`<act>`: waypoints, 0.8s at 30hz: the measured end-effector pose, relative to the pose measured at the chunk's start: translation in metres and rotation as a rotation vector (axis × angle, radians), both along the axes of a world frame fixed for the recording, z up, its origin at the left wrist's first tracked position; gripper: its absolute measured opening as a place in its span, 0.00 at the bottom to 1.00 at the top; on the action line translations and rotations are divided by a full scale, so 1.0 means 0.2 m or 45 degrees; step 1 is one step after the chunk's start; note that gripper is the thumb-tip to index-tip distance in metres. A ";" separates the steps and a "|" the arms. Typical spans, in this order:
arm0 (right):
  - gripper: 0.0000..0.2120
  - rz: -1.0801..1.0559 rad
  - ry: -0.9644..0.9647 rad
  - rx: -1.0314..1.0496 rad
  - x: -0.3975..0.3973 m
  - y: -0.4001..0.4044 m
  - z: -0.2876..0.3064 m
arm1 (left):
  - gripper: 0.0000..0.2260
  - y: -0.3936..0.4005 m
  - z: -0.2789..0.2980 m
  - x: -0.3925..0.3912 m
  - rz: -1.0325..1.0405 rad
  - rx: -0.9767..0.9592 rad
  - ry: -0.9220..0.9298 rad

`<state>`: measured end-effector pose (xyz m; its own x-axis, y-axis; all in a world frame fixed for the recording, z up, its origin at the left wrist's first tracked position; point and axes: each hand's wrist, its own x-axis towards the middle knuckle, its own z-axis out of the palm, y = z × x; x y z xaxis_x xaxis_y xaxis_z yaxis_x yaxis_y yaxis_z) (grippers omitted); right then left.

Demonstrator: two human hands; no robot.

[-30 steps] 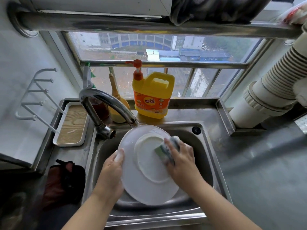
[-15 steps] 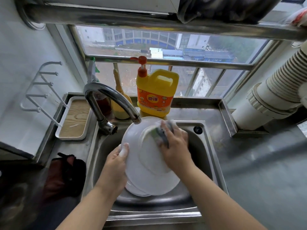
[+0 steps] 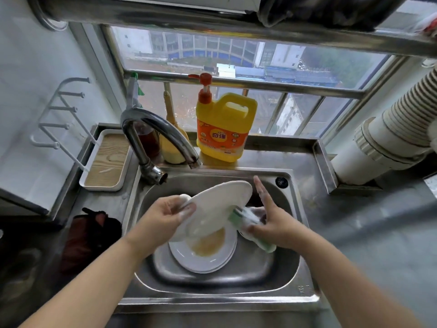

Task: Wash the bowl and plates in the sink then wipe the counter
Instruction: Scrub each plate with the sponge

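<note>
I have the left hand gripping the rim of a soapy white plate, held tilted over the middle of the sink. The right hand holds a green sponge against the plate's lower right edge, thumb and lower fingers around it while the forefinger sticks straight up toward the tap.

My worry is the suds: the plate is wet and pinched at one edge only, so a hard scrub from the sponge side could twist it out of my grip and drop it onto the dirty plates stacked below, chipping both. Those still carry a yellow-brown smear in the centre of the frame, so the washing is far from finished.

I cannot find the bowl; it may lie under the lifted plate or not be in the basin at all. How many plates are in the stack is hard to tell. The fingers behind the sponge are blurred, and I cannot see water running.
</note>
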<state>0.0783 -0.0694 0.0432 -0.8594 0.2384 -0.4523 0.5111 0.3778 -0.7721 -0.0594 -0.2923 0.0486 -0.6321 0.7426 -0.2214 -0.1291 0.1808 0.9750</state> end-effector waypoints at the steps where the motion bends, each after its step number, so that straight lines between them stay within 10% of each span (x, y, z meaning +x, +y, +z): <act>1: 0.51 0.064 -0.032 -0.012 -0.01 0.03 0.03 | 0.12 0.00 0.01 -0.03 -0.063 -0.009 0.034; 8: 0.25 0.243 -0.142 -0.347 -0.08 0.07 0.16 | 0.14 -0.02 0.01 -0.17 -0.235 -0.140 0.280; 15: 0.23 0.226 -0.074 -0.123 -0.07 -0.03 0.11 | 0.05 -0.07 -0.08 -0.07 0.132 -0.227 0.224; 21: 0.24 0.313 0.000 0.220 0.00 -0.08 0.12 | 0.36 -0.05 -0.23 0.12 0.536 0.133 -0.885; 24: 0.26 0.309 -0.014 0.205 0.05 -0.09 0.08 | 0.20 0.03 -0.29 0.16 0.660 0.047 -1.093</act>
